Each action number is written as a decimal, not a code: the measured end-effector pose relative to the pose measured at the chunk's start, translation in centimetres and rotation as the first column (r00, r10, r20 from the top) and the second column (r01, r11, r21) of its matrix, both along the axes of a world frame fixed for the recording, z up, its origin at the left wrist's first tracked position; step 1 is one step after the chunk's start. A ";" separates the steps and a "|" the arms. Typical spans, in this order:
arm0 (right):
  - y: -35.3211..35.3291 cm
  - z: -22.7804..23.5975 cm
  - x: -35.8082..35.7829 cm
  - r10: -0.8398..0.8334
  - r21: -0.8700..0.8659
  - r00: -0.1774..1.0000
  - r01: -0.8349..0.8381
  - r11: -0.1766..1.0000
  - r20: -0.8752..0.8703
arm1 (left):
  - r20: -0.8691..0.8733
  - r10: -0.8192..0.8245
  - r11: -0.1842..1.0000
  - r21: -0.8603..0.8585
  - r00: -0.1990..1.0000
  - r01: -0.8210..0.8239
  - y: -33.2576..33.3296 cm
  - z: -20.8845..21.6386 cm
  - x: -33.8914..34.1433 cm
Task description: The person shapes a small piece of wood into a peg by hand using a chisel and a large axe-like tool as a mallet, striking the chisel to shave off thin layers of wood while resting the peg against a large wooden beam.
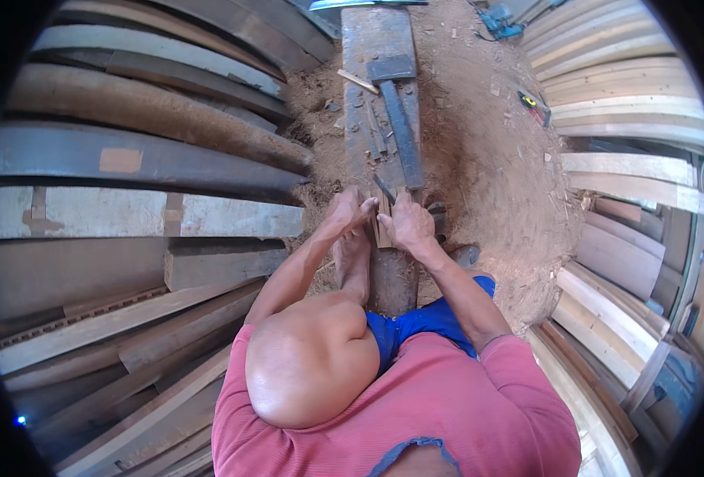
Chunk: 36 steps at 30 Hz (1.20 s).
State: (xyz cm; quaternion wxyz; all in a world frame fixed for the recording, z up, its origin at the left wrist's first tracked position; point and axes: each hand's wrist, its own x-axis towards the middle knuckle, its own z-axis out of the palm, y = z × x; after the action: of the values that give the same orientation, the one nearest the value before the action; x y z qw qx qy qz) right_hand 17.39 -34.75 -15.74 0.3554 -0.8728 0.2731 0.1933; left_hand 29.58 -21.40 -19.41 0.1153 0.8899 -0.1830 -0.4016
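Observation:
A short, light-brown piece of wood (382,230) lies lengthwise on the narrow bench before me, with a bare foot beside it. My left hand (350,210) grips its left side, fingers curled and thumb toward the middle. On the other side my right hand (411,222) is closed around the wood, its thumb along the top. Between the hands a thin dark strip (384,188) slants across the far end; its kind is not clear. Just beyond lies a hammer-like tool (402,131) with a broad dark head and a long handle. My fingertips are partly hidden.
The worn bench (377,32) runs away from me, carrying wood scraps (376,131) and a small stick (358,81). Stacked boards (153,159) line the left, more planks (630,103) the right. On the dusty floor lie a yellow-and-black tool (533,107) and a teal power tool (499,22).

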 end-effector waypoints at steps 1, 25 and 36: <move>0.2 -0.7 -0.3 -0.017 0.007 1.000 0.017 1.000 0.018 | 0.012 -0.004 0.998 -0.064 1.000 0.005 0.0 -0.2 0.3; 4.8 7.0 -4.6 -0.489 0.942 0.865 0.067 0.329 0.109 | -0.622 0.310 0.075 -0.738 0.719 -0.670 14.6 11.2 -7.6; 7.5 21.3 -10.2 -0.315 0.524 0.721 -0.078 0.848 0.617 | 0.563 -0.456 0.576 -0.405 0.690 0.711 16.4 26.5 -7.9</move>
State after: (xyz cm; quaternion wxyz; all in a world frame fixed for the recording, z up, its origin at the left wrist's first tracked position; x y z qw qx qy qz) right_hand 7.17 -27.22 5.53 0.6625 -0.7329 0.1186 -0.0998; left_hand 21.67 -4.98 7.05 0.2061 0.7525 -0.6078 -0.1476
